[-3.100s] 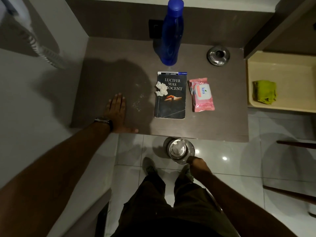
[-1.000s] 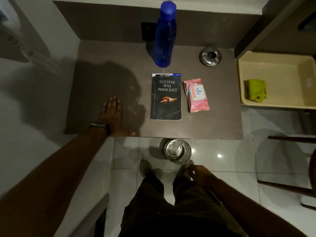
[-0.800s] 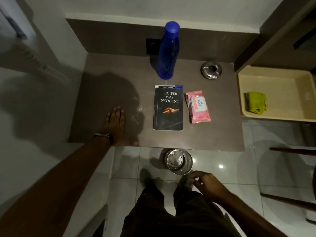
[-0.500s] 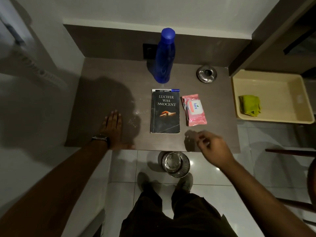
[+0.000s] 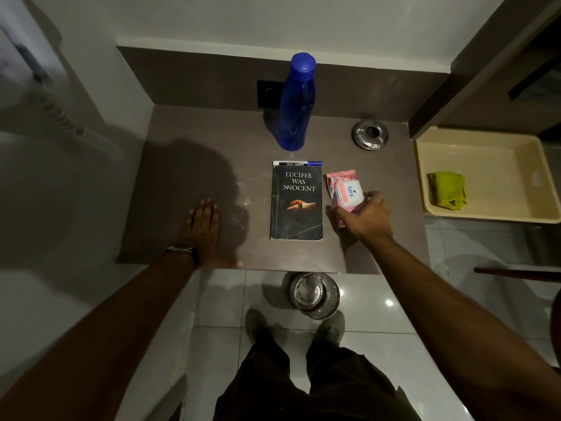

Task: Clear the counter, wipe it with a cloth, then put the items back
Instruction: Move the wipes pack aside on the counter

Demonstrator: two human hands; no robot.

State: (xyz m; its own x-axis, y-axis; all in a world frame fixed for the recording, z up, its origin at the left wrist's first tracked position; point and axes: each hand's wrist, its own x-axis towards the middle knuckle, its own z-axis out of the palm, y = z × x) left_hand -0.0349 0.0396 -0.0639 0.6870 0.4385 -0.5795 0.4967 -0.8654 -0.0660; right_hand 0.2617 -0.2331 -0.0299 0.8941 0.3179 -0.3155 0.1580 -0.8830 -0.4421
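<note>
On the brown counter (image 5: 188, 165) lie a black book (image 5: 296, 205), a blue-capped marker (image 5: 297, 163) just behind it, and a pink wipes pack (image 5: 344, 189) to the book's right. My right hand (image 5: 364, 215) closes around the near end of the wipes pack, which still rests on the counter. A tall blue bottle (image 5: 296, 101) stands at the back, a steel ashtray (image 5: 370, 135) to its right. My left hand (image 5: 202, 229) lies flat on the counter's near left, fingers together. A green cloth (image 5: 446, 189) sits in a beige tub (image 5: 485, 147) at right.
White crumbs (image 5: 246, 205) are scattered between my left hand and the book. A steel mesh bin (image 5: 314, 294) stands on the tiled floor just below the counter's front edge, by my feet. A dark wooden panel (image 5: 473, 56) rises at the right rear.
The crumpled tissue that lay on the book is gone. My right hand rose from beside the bin and reached onto the counter, closing on the wipes pack. My left hand stayed put.
</note>
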